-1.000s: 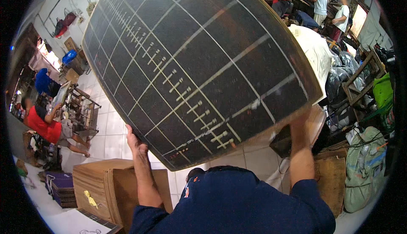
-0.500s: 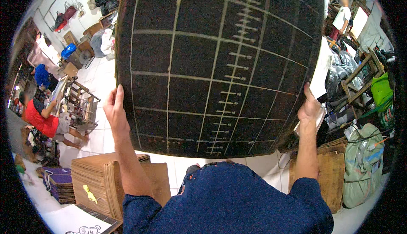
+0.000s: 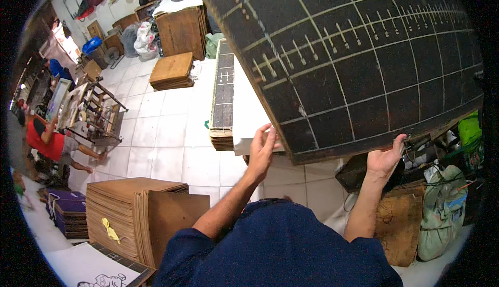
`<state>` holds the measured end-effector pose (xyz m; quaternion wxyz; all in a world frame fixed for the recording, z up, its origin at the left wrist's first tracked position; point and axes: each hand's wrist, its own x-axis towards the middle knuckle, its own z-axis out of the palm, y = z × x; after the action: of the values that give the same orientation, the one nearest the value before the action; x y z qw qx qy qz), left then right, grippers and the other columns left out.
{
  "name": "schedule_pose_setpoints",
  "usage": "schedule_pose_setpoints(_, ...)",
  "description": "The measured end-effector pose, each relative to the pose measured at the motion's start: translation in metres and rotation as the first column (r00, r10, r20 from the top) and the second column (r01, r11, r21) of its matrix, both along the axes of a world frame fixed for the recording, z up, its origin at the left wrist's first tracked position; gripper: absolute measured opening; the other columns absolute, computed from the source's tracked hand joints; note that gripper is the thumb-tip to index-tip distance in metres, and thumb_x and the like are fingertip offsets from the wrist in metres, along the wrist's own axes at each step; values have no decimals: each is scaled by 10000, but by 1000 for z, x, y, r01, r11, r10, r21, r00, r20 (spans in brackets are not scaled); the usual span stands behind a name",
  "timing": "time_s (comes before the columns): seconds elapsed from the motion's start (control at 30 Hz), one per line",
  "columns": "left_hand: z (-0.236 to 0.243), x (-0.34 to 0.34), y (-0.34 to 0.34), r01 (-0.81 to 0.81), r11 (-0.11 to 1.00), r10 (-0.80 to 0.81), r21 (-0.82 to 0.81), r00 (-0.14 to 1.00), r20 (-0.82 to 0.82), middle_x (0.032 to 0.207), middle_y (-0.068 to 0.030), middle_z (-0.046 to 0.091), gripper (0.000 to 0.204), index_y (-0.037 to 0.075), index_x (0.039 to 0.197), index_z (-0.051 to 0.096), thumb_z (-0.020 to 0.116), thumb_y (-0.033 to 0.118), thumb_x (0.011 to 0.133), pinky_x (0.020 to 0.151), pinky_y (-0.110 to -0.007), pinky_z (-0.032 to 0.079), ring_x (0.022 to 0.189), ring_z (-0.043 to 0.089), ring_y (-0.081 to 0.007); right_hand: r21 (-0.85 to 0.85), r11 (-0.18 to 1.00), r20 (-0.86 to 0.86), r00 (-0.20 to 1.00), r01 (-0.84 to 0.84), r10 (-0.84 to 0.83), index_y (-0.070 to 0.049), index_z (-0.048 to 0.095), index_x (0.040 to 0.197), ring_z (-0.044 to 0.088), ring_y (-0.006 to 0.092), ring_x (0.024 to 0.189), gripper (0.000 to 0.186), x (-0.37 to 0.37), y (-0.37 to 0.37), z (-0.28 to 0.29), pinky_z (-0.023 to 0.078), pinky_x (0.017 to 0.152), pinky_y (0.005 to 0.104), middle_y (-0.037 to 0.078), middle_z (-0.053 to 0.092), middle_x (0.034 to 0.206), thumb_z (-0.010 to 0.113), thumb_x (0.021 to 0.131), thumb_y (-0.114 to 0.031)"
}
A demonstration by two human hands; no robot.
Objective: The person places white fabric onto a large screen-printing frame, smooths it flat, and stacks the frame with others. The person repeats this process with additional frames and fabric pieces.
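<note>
Up in front of the person's chest, a large dark board (image 3: 358, 74) marked with pale grid lines is held tilted, running out beyond both hands toward the upper right. Its long axis seems to follow the row of tick marks, rising gently from left to right, though the top edge leaves the view. The left hand (image 3: 262, 152) is at the short left edge, fingertips right against it; how firmly they grip cannot be told. The right hand (image 3: 384, 159) is at the long lower edge, its thumb showing at the rim and its palm under it, apparently gripping, with the other fingers mostly hidden. The near corner points down between the two. Of the hands, the left is nearer the pile of boards (image 3: 222, 143) with white paper (image 3: 247, 105) on top, which lies just beyond it, while the right is well apart from that pile.
</note>
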<state>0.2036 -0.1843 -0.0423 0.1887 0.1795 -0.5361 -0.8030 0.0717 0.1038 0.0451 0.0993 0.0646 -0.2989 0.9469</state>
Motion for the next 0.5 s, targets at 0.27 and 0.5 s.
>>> schedule_pose_setpoints(0.27, 11, -18, -31, -419, 899, 420, 123, 907, 19, 816, -3, 603, 264, -2, 946, 625, 658, 259, 964, 658, -224, 412, 738, 494, -56, 115, 981, 195, 972, -156, 132, -82, 529, 1350, 558, 252, 1196, 471, 36, 12, -6, 443, 1014, 437, 58, 600, 1314, 655, 952, -300)
schedule_pose_setpoints(0.5, -18, -28, -76, -365, 924, 339, 110, 918, 204, 838, -3, 639, 232, -9, 957, 670, 675, 223, 948, 674, -239, 432, 754, 531, -66, -5, 903, 326, 854, 430, -405, -62, 352, 1495, 351, 351, 1395, 601, -36, 157, -13, 266, 1152, 552, 133, 331, 1560, 448, 1026, -425)
